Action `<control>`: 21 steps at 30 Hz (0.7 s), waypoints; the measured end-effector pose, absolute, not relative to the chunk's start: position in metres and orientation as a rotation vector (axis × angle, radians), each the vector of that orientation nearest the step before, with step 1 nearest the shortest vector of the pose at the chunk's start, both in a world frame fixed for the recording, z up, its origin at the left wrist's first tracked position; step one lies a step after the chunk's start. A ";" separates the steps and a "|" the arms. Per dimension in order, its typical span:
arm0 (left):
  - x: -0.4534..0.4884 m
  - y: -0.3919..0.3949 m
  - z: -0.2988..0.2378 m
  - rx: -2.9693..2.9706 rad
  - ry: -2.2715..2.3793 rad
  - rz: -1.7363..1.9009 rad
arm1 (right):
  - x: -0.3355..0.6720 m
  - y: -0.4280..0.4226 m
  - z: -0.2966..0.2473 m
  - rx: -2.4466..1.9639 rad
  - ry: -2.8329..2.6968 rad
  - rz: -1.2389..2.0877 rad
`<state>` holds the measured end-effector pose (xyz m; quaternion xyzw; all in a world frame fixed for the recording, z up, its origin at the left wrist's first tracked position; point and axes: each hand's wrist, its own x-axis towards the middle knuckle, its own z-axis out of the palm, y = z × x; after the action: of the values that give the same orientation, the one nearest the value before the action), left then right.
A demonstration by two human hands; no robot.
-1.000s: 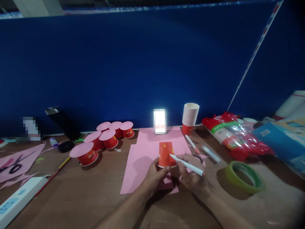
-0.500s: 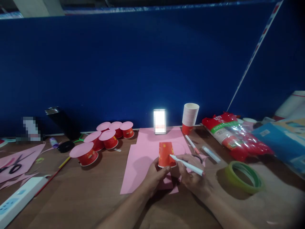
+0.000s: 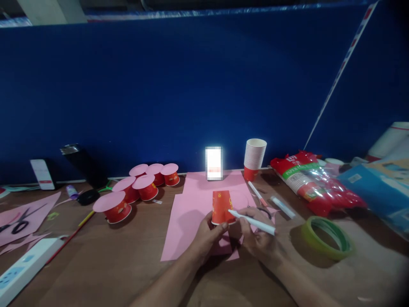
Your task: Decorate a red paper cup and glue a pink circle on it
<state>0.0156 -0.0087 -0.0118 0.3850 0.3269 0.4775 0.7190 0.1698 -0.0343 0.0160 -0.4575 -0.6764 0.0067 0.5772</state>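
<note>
A red paper cup (image 3: 221,204) with yellow print is held over sheets of pink paper (image 3: 183,221), its white rim facing down. My left hand (image 3: 206,238) grips the cup low on its left side, thumb across the front near the rim. In my right hand (image 3: 255,238) is a white marker pen (image 3: 260,224), pinched like a writing tool. Its tip points left and is at the cup's right side; whether it touches cannot be made out. Part of a black scissors handle (image 3: 267,212) shows behind my right hand.
Several red cups topped with pink paper discs (image 3: 145,181) stand at the left. A stack of cups (image 3: 254,155), a bagged cup pack (image 3: 315,181) and a tape roll (image 3: 329,238) sit at the right. A lit phone (image 3: 214,163) stands behind; a power strip (image 3: 28,268) lies front left.
The marker pen has shifted very slightly to the right and its tip is a touch lower. Both hands keep their hold, and the cup is almost still.
</note>
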 end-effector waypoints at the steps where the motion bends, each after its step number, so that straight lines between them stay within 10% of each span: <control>1: 0.016 -0.009 -0.012 0.859 0.720 1.049 | 0.170 -0.035 0.015 -1.079 -1.553 0.046; 21: 0.017 -0.011 -0.019 0.680 0.481 1.121 | 0.161 -0.033 0.002 -1.187 -1.674 0.112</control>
<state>0.0173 -0.0108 -0.0186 0.3130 0.2216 0.5161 0.7658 0.1610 -0.0327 0.0022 -0.4944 -0.6972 0.0464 0.5170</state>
